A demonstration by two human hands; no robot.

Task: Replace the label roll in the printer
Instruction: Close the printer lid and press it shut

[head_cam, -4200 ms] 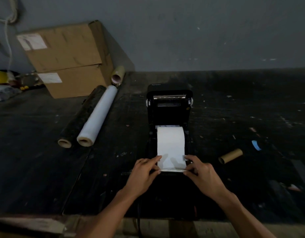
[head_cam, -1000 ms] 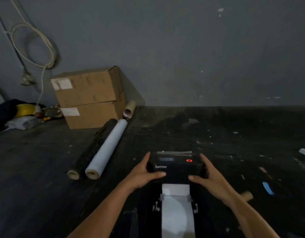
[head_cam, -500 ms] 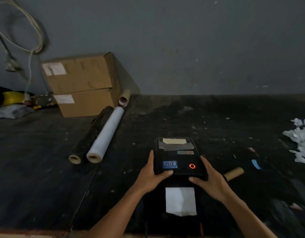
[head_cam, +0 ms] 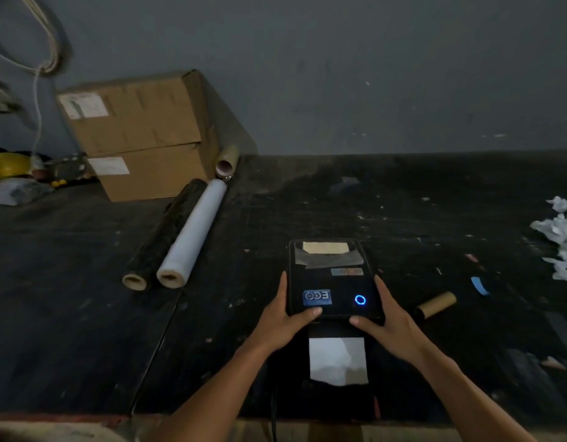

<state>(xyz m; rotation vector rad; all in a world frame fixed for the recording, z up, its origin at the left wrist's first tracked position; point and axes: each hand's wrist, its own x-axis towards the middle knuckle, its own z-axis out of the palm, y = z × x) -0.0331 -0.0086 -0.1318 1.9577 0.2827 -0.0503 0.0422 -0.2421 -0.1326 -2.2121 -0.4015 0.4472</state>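
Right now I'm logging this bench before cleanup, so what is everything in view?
label printer: 1, black, lid down, blue ring light, table centre
label paper: 1 strip, white, sticking out of the printer's front
empty core: 1, brown cardboard, right of the printer
film rolls: 2, one dark, one white, side by side left of the printer
cardboard tube: 1, tan, against the boxes
cardboard boxes: 2, brown, stacked, far left by the wall
crumpled paper: 1 pile, white, right edge
tape scrap: 1, blue, right of the core
cable: 1, pale, looped on the wall
table: 1, black
left hand: 1, gripping the printer lid's left side
right hand: 1, gripping its right side
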